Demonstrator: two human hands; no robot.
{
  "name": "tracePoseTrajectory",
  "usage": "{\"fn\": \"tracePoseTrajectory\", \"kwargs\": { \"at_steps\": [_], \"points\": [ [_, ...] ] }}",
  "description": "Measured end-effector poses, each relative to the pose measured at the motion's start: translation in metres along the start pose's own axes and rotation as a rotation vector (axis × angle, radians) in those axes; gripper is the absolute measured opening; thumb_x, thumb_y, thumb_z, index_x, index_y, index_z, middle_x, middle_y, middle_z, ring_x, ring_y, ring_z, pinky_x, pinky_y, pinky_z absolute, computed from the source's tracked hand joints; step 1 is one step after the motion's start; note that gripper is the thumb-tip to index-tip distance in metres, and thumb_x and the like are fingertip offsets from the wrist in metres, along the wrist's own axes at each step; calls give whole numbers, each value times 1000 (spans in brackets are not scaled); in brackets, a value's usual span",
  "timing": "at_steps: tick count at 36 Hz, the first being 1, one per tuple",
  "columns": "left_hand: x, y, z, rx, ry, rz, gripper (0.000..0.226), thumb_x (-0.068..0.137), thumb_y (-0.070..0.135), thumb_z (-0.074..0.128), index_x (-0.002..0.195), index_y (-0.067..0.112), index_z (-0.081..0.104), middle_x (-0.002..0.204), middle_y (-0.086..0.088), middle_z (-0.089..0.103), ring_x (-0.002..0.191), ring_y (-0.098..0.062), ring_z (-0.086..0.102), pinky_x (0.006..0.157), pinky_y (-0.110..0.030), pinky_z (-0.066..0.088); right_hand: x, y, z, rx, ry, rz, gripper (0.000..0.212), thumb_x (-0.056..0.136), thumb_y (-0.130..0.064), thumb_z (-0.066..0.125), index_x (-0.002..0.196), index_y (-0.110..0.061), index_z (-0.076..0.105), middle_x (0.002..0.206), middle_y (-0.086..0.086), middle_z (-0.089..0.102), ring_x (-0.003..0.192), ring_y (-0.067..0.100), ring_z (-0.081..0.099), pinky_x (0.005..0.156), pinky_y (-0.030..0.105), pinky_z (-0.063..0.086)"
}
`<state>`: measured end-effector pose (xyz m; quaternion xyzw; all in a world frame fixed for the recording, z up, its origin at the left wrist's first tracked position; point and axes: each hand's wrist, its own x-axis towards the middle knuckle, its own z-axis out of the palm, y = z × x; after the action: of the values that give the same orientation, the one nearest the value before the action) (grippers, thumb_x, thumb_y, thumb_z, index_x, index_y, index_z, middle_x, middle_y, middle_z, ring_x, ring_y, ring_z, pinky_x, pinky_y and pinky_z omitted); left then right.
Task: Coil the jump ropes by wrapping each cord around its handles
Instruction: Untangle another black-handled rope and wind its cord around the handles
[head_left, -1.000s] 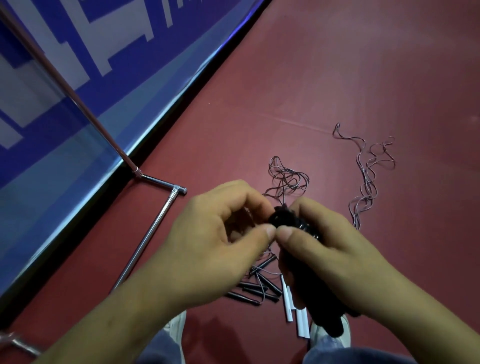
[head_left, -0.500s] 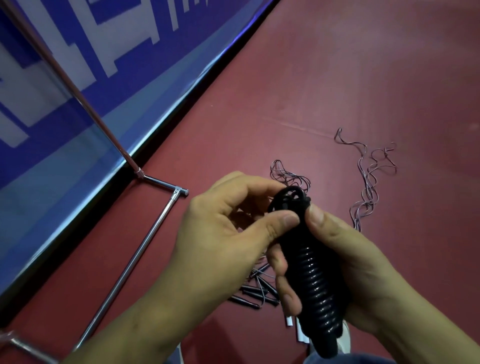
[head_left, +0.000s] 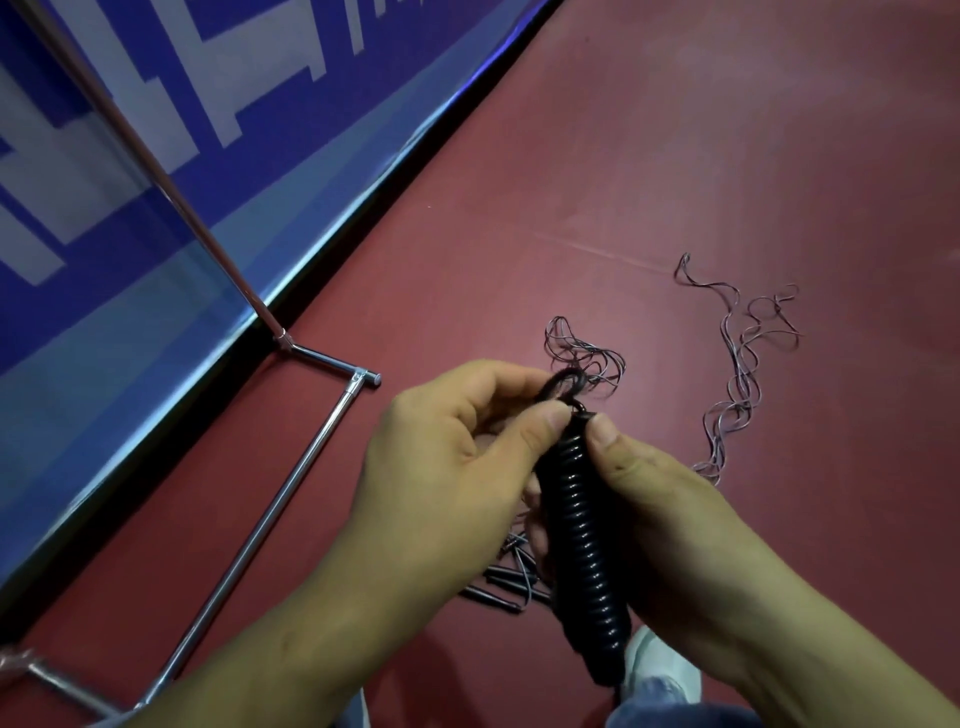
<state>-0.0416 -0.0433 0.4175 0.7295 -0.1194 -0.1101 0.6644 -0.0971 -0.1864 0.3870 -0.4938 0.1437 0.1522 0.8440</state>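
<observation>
At the frame's lower centre, the right hand (head_left: 670, 499) grips the coiled jump rope (head_left: 584, 540) while the left hand (head_left: 457, 467) fingers pinch its top loop (head_left: 563, 384).

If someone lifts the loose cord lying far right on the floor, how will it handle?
The loose cord is likely floppy: it lies in wavy loops. Probably light, being so thin. May tangle where strands cross.

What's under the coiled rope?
Black handles and thin cord on the floor, plus a white shoe. The left hand, right hand and coiled rope cover the rest.
</observation>
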Motion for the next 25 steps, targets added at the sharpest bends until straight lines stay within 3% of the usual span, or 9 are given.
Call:
{"fn": "tracePoseTrajectory", "kwargs": {
  "at_steps": [4,8,12,15,18,20,22,25],
  "points": [
    [3,3,-4,-202,26,-66,4,90,16,71,93,13,72,78,-13,75,52,-14,61,50,-25,50,-1,-6,6,272,-92,23,38,102,-41,48,108,-12,71,79,9,57,60,20,54,58,29,45],
    [1,4,-4,-261,75,-55,13,86,14,73,96,7,71,78,-8,76,53,-12,59,46,-22,45,-1,-7,-2,414,-220,51,43,103,-43,43,118,-13,70,78,5,54,58,18,50,62,34,33],
    [-1,9,-1,-286,82,-60,26,86,9,73,110,17,69,67,-3,73,48,-19,48,43,-27,42,-2,-6,-6,486,-351,84,48,106,-45,37,120,-10,67,79,5,57,60,17,54,62,36,24],
    [-1,13,-2,-286,50,-42,35,83,12,74,115,25,70,67,-3,72,48,-21,47,45,-28,45,-2,-5,-7,501,-358,89,46,104,-45,40,107,-6,64,76,5,55,57,18,55,61,37,20],
    [-4,14,-4,-293,14,-39,26,80,22,75,105,24,78,78,-8,75,48,-27,52,49,-33,50,-3,-7,-6,497,-372,76,45,101,-45,44,99,-3,60,74,7,55,55,19,55,59,35,20],
    [-7,12,-2,-330,-17,-77,18,85,23,77,102,23,79,75,-10,72,53,-40,60,55,-44,57,-4,-8,-5,481,-403,66,46,101,-46,45,98,-2,61,75,8,55,56,18,56,58,34,22],
    [-10,10,-1,-339,-68,-129,23,87,30,67,95,12,78,69,-14,65,59,-49,62,58,-58,56,-4,-10,-3,423,-426,35,48,100,-46,47,101,-1,64,76,9,57,57,17,56,57,32,27],
    [-11,8,-3,-384,-163,-203,31,89,31,60,95,5,78,68,-22,63,59,-37,64,57,-49,52,-4,-13,-4,267,-390,-40,50,96,-46,55,114,-1,66,78,13,60,56,17,54,55,26,39]
  ]
}}
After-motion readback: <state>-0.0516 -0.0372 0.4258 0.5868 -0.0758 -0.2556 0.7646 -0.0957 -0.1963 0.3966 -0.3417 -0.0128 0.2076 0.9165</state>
